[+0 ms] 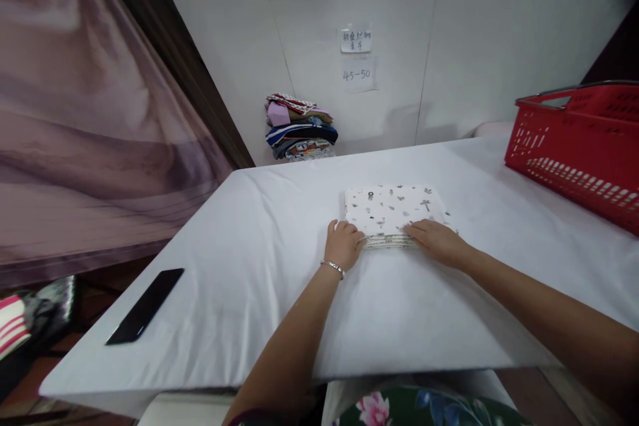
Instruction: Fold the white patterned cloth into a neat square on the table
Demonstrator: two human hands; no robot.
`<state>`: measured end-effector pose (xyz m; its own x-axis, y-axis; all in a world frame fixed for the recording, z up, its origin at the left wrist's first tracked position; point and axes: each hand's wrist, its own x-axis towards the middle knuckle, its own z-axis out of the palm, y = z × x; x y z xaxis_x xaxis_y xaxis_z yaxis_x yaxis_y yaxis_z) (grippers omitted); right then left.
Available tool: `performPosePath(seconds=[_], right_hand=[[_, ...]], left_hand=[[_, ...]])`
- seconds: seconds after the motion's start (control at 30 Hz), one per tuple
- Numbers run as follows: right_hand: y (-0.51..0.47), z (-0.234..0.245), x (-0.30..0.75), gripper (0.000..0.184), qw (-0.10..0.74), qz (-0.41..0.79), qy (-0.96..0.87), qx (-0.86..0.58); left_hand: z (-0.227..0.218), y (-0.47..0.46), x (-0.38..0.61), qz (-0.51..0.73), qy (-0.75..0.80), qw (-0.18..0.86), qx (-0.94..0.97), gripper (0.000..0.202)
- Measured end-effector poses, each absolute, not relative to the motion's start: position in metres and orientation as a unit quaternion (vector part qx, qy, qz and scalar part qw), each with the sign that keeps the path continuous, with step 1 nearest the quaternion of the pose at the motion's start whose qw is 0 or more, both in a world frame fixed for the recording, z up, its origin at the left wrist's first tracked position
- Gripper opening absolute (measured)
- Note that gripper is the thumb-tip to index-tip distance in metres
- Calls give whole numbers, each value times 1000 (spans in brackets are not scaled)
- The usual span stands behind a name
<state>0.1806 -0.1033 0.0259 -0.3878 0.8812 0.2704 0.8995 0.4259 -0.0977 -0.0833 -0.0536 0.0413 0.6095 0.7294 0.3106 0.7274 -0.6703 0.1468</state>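
Observation:
A folded white cloth [392, 208] printed with small plants and animals lies flat on the white-covered table, its stacked layers showing along the near edge. At its near left corner, my left hand [344, 245] has its fingers curled over the side and its thumb against the front edge. My right hand [436, 241] grips the near right part, fingers on top; its thumb is hidden. A silver bracelet [333, 269] circles my left wrist.
A red plastic basket [579, 153] stands at the table's right. A black phone [144, 306] lies near the left edge of the white tablecloth [219, 299]. Behind the table is a pile of folded fabrics [302, 130]. A pinkish curtain [90, 113] hangs at the left.

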Motion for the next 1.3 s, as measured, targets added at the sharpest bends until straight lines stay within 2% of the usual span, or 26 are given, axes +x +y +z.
performPosePath(seconds=[0.3,0.53,0.67,0.9,1.3], right_hand=[[-94,27,178,31,74,-72,-849,-518],[-95,33,175,28,72,-77,-844,-526],[-100,43,173,28,58,-67,-839,-537],[-105,42,176,29,93,-56,-827,-551],[-115,20,180,35,163,-120,-847,-493]], left_hand=[[41,-45,-83,133,327,-83,932,25],[44,-44,-80,104,307,-103,940,14],[48,-45,-76,54,306,-152,938,20],[49,-47,-67,23,315,-179,932,18],[26,-48,-83,131,312,-184,923,21]])
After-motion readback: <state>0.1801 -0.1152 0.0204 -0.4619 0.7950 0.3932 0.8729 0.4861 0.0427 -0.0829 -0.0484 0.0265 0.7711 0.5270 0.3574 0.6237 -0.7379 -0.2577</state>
